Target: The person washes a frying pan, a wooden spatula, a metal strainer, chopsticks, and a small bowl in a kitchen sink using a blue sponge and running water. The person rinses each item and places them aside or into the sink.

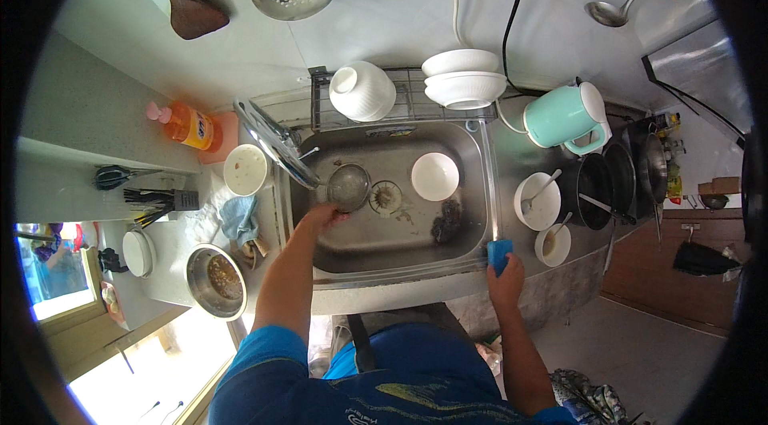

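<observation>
My left hand [327, 217] grips the near edge of a small round metal vessel [348, 187], perhaps a bowl or a sieve, inside the stainless steel sink [360, 245]. Just above its left rim is the end of the chrome faucet [288, 152]. A drain strainer [386, 198] lies to the vessel's right. Further right in the basin are a white bowl [435, 177] and a dark scrubbing pad or clump [446, 221]. My right hand [506, 281] holds a blue sponge [500, 256] at the sink's right front corner.
Behind the sink, a wire rack [408, 95] bears upturned white bowls [362, 91]. Right stand a mint-green kettle [564, 116], bowls with spoons [537, 203] and a dark pot [594, 191]. Left are a steel basin of food scraps [216, 282], a white bowl [245, 170] and an orange soap bottle [189, 127].
</observation>
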A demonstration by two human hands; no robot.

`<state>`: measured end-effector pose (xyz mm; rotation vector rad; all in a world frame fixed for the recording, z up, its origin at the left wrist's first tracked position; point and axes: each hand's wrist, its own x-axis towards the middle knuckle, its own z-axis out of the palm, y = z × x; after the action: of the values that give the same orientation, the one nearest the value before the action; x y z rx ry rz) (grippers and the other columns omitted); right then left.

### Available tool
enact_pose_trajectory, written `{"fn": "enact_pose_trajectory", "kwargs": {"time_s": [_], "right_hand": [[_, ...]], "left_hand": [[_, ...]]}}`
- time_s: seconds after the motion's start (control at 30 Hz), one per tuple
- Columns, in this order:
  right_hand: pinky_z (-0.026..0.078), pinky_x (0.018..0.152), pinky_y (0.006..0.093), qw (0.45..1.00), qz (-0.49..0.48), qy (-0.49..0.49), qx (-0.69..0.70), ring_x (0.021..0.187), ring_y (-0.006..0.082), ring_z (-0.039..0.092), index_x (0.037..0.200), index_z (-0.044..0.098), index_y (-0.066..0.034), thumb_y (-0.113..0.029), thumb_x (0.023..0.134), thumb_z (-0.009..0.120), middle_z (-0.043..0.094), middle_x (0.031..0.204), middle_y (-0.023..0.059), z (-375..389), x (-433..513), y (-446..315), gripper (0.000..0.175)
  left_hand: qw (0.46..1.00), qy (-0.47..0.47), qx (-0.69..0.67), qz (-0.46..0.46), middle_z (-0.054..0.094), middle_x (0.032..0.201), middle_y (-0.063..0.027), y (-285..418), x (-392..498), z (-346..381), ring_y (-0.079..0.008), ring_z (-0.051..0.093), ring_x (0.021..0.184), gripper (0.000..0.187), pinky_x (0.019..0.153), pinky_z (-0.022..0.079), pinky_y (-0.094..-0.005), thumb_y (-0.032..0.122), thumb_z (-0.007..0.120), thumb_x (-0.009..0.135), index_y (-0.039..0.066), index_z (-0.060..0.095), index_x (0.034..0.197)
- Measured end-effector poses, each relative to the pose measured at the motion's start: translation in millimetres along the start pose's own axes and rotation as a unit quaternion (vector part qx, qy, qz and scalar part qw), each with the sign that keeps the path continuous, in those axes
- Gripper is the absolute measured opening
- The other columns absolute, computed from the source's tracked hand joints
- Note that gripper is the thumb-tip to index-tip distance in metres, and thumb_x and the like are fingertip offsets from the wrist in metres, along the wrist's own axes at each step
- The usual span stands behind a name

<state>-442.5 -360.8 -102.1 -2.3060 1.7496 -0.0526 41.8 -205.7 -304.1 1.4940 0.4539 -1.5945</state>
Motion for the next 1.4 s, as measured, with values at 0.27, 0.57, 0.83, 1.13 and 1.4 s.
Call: {"fn": "enact_pose_trajectory", "kwargs": {"time_s": [0.27, 0.57, 0.83, 1.13, 1.4], "right_hand": [[0.045, 0.097, 0.0509, 0.995, -0.083, 0.047, 0.037, 0.111, 0.0426, 0.056, 0.124, 0.053, 0.0016, -0.02, 0.079, 0.078, 0.059, 0.118, 0.024, 0, 3, -9, 0.055], [0.044, 0.097, 0.0514, 0.992, -0.093, 0.032, 0.076, 0.11, 0.0414, 0.056, 0.123, 0.054, 0.0009, -0.022, 0.08, 0.078, 0.059, 0.116, 0.0227, 1, -6, -34, 0.055], [0.046, 0.096, 0.0503, 0.977, -0.149, 0.052, 0.145, 0.111, 0.0406, 0.057, 0.122, 0.057, 0.0002, -0.024, 0.082, 0.078, 0.06, 0.118, 0.0221, -8, -13, -69, 0.051], [0.052, 0.081, 0.0483, 0.918, -0.274, -0.05, 0.283, 0.092, 0.04, 0.065, 0.12, 0.063, -0.0002, -0.03, 0.086, 0.075, 0.066, 0.101, 0.0219, 8, 11, -230, 0.046], [0.058, 0.078, 0.0462, 0.938, -0.338, -0.04, -0.064, 0.092, 0.0343, 0.069, 0.078, 0.072, -0.0024, -0.012, 0.083, 0.068, 0.068, 0.101, 0.0204, 120, 25, -314, 0.011]], "left_hand": [[0.873, 0.236, 0.283, 0.319, 0.07, 0.074, -0.0146, -27, -56, 1, -0.0288, 0.071, 0.07, 0.024, 0.066, 0.057, -0.0395, 0.02, 0.067, 0.09, -0.004, 0.068, 0.086], [0.813, 0.184, 0.511, 0.209, 0.073, 0.079, -0.0172, 21, -84, -4, -0.029, 0.071, 0.062, 0.039, 0.071, 0.058, -0.0437, 0.031, 0.061, 0.091, -0.004, 0.073, 0.081], [0.933, -0.279, -0.19, -0.127, 0.065, 0.07, 0.0013, -45, -73, 17, 0.0003, 0.056, 0.055, 0.031, 0.046, 0.049, -0.01, 0.021, 0.049, 0.107, -0.004, 0.067, 0.109], [0.882, 0.263, 0.255, 0.297, 0.07, 0.088, -0.0326, -50, -125, 56, -0.0414, 0.073, 0.081, 0.047, 0.072, 0.058, -0.0499, 0.02, 0.064, 0.084, -0.017, 0.056, 0.112], [0.851, 0.262, 0.359, 0.278, 0.066, 0.11, -0.0365, -31, -163, 58, -0.0474, 0.067, 0.104, 0.052, 0.087, 0.056, -0.0504, 0.019, 0.058, 0.091, -0.011, 0.045, 0.132]]}}
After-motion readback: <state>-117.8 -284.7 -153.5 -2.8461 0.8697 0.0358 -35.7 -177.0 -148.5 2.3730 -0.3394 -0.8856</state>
